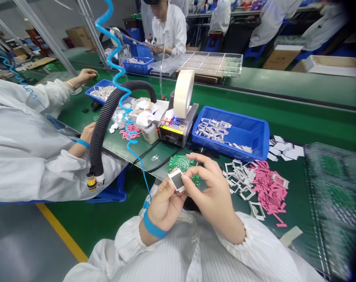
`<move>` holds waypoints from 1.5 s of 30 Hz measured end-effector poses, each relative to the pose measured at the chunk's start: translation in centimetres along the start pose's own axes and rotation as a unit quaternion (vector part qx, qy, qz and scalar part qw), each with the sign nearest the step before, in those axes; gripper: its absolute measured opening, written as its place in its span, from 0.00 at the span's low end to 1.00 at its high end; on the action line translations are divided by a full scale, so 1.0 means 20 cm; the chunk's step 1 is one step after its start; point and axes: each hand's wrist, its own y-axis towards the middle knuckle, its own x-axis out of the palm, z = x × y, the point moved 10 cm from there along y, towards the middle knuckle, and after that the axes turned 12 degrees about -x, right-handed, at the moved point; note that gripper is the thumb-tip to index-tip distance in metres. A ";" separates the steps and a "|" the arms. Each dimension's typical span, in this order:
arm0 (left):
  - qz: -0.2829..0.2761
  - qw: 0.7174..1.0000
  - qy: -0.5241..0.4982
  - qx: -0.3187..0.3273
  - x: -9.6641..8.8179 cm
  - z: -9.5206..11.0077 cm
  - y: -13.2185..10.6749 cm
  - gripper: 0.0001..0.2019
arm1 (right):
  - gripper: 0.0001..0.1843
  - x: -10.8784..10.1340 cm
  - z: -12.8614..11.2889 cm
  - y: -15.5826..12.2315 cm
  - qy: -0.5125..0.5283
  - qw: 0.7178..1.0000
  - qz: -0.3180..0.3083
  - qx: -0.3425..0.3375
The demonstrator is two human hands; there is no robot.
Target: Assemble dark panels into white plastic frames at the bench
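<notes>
Left hand [163, 203] gripping a white-framed piece [177, 180], right hand [214, 190] pinching its edge, outer fingers spread.
We seem mid-adjustment; steadiness is needed next.

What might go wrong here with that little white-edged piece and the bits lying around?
The small white-edged piece sits in the left hand's fingertips, with the right hand's at its edge; it could slip and drop.

The white frames and pink strips lie in loose, touching piles, so they might get mixed.

The blue coiled cord hangs in front of the bench and might snag.
</notes>
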 end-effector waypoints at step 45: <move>0.029 0.994 0.109 -0.009 -0.36 0.17 0.01 0.22 | 0.11 0.36 0.50 -0.02 -0.164 0.941 -0.257 -0.145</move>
